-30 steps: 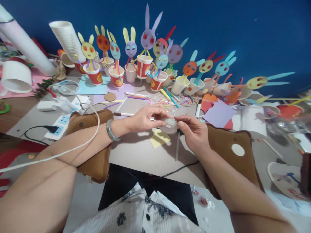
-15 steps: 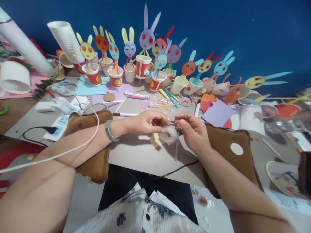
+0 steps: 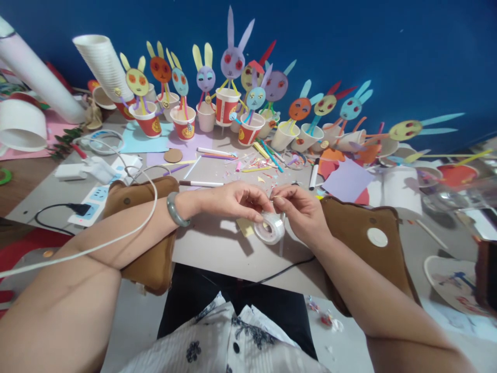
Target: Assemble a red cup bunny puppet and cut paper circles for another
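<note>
the tape roll (image 3: 269,228) hangs under both pinching hands, left hand (image 3: 233,201) and right hand (image 3: 301,212) (fingertips touching).

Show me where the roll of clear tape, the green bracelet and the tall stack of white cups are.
roll of clear tape (image 3: 269,228), head view, on the roll's outer band.
green bracelet (image 3: 175,209), head view, on the band at the wrist.
stack of white cups (image 3: 101,65), head view, mid-stack.

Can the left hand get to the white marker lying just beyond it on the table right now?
Probably yes, but not freely: the left hand is gripping the tape roll together with the right hand. The marker lies close past its knuckles with bare table between, so only the occupied fingers stand in the way.
</note>
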Available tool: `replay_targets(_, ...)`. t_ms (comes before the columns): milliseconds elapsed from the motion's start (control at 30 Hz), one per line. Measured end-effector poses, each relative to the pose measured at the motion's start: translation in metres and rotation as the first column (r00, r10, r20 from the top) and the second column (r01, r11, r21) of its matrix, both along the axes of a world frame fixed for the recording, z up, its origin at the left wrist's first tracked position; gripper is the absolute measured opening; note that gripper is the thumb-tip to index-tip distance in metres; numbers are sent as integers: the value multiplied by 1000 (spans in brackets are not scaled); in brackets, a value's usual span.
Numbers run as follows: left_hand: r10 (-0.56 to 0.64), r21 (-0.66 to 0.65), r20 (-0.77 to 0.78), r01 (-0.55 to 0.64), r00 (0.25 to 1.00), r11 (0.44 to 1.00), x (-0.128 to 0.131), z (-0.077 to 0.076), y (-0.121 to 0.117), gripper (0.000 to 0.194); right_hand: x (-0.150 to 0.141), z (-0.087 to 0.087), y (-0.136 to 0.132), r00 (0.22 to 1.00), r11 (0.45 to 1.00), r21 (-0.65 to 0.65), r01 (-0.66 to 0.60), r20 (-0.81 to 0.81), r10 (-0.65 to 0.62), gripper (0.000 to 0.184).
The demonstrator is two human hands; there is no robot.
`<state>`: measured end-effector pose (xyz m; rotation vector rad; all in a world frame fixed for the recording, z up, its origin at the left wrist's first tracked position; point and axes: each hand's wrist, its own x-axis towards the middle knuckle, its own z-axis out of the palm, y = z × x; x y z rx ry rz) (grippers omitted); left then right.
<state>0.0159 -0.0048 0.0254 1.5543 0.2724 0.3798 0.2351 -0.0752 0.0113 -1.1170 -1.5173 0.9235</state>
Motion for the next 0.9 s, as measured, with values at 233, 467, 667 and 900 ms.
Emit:
replay_targets(233,-1,-71,-16,0,1000,997,-3,1,3,36,4,-5,0,991,992,2,126,-37,-126,35)
replay_targets(467,-24,-132,38,28,999,991,-2,0,6,38,4,-8,-2,964,962,72,264,-45,-261,35)
replay_targets(667,197,-214,72,-178,978,961,0,-5,16,38,13,16,2,931,911,195,363,-129,-343,28)
replay_targets(900,379,-409,40,-331,924,851,1,-5,21,37,53,78,-63,895,878,254,406,82,-438,34)
